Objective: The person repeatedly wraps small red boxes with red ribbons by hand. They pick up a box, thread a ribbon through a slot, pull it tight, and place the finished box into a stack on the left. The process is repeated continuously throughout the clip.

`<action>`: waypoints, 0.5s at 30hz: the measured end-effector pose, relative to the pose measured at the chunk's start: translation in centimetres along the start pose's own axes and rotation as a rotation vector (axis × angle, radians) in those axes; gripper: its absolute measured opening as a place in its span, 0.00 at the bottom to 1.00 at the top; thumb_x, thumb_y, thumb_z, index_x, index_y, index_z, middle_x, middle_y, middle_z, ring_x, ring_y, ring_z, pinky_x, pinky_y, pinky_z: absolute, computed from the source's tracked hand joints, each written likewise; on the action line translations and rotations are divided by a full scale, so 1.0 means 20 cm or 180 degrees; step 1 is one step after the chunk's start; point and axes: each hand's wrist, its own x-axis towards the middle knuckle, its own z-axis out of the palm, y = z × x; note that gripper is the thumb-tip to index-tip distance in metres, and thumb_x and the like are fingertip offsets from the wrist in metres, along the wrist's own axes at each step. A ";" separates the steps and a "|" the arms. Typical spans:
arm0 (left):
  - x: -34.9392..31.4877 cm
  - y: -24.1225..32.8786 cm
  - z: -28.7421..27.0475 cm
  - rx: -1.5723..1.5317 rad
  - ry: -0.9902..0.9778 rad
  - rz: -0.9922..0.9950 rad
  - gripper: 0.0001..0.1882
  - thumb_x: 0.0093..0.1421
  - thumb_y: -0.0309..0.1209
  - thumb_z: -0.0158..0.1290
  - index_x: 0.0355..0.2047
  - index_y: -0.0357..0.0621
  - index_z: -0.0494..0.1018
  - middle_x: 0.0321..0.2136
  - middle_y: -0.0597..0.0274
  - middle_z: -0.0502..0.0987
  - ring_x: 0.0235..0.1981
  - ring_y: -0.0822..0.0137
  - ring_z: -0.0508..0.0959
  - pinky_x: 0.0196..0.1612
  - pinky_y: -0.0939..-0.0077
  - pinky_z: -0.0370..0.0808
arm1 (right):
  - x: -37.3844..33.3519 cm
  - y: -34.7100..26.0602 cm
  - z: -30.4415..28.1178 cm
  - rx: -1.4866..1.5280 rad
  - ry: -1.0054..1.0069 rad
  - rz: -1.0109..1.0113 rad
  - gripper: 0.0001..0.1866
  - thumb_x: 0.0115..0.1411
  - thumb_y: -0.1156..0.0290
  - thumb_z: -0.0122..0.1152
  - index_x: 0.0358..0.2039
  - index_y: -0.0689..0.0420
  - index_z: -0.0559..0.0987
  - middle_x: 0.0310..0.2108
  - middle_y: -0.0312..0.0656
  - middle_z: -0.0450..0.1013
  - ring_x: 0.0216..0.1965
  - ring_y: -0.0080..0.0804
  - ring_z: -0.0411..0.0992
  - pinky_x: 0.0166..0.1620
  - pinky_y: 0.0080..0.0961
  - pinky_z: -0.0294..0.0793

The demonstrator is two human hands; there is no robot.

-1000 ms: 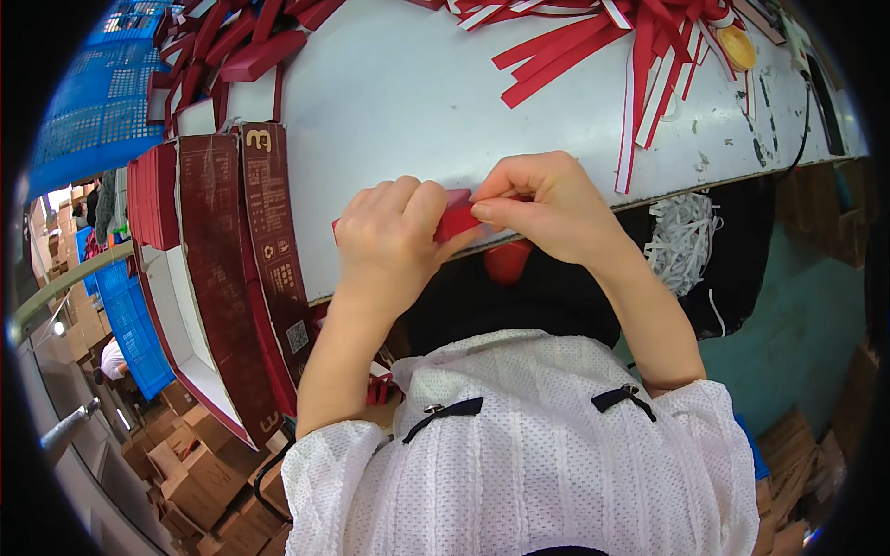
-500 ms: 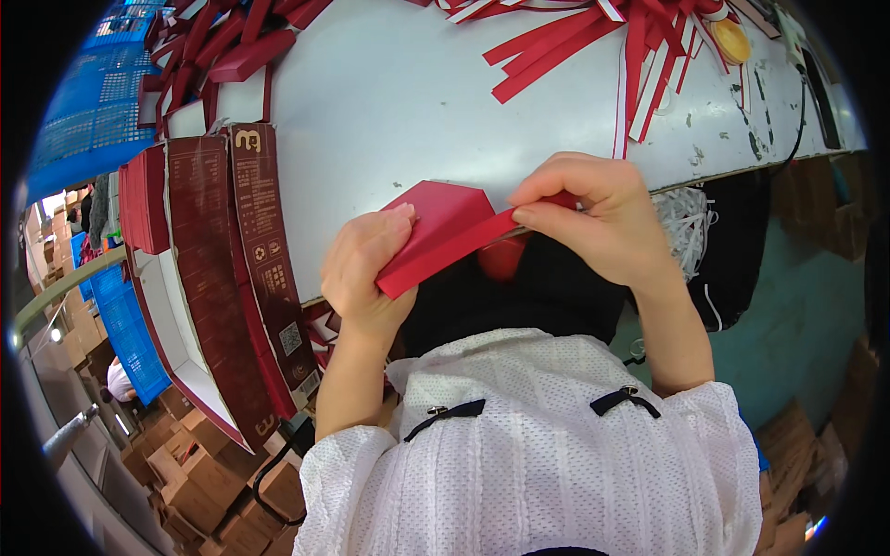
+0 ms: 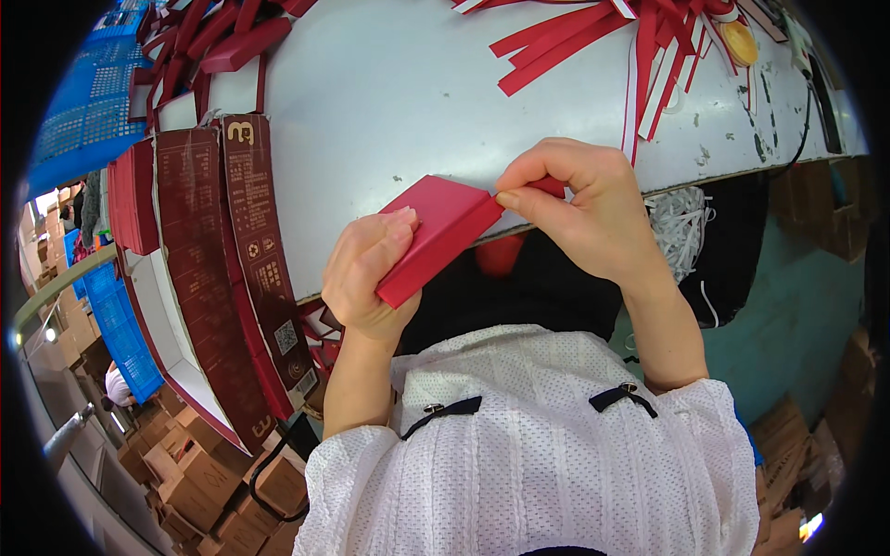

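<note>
I hold a red folded card piece point(image 3: 436, 236) at the near edge of the white table point(image 3: 399, 102). My left hand point(image 3: 366, 278) grips its lower left end from beneath, fingers wrapped on the edge. My right hand point(image 3: 579, 208) pinches its upper right corner between thumb and forefinger. The piece is tilted, its right end higher.
Long dark red printed flat boxes point(image 3: 232, 269) lie stacked along the table's left side. Red and white strips point(image 3: 640, 46) are scattered at the far right. More red pieces point(image 3: 222, 42) pile at the far left. Shredded white paper point(image 3: 681, 232) hangs below the edge. Brown cartons point(image 3: 199, 482) sit on the floor.
The red piece was small and closed between both hands; it has been spread out into a wider folded sheet, my hands moving apart, the left one lower.
</note>
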 end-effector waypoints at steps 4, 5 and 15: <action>0.00 -0.01 0.00 -0.0097 -0.0005 0.0002 0.09 0.43 0.18 0.55 0.27 0.33 0.69 0.23 0.49 0.76 0.23 0.58 0.76 0.27 0.72 0.74 | 0.01 0.00 0.00 0.0022 -0.0061 0.0062 0.03 0.45 0.81 0.58 0.23 0.63 0.76 0.21 0.36 0.71 0.23 0.18 0.66 0.27 0.14 0.64; -0.01 -0.02 0.00 -0.0193 0.0072 -0.0079 0.09 0.43 0.18 0.55 0.27 0.33 0.69 0.23 0.50 0.76 0.23 0.58 0.77 0.28 0.72 0.74 | 0.01 -0.01 0.00 0.0042 -0.0126 0.0089 0.03 0.45 0.81 0.58 0.24 0.63 0.76 0.21 0.35 0.71 0.23 0.17 0.66 0.27 0.14 0.64; 0.10 -0.04 -0.16 0.1275 -0.0251 -0.0876 0.31 0.41 0.17 0.55 0.48 0.37 0.60 0.51 0.51 0.61 0.50 0.56 0.65 0.53 0.65 0.62 | 0.07 -0.02 0.13 0.0433 -0.0286 0.0384 0.04 0.50 0.79 0.56 0.27 0.65 0.75 0.23 0.35 0.72 0.25 0.16 0.66 0.29 0.14 0.66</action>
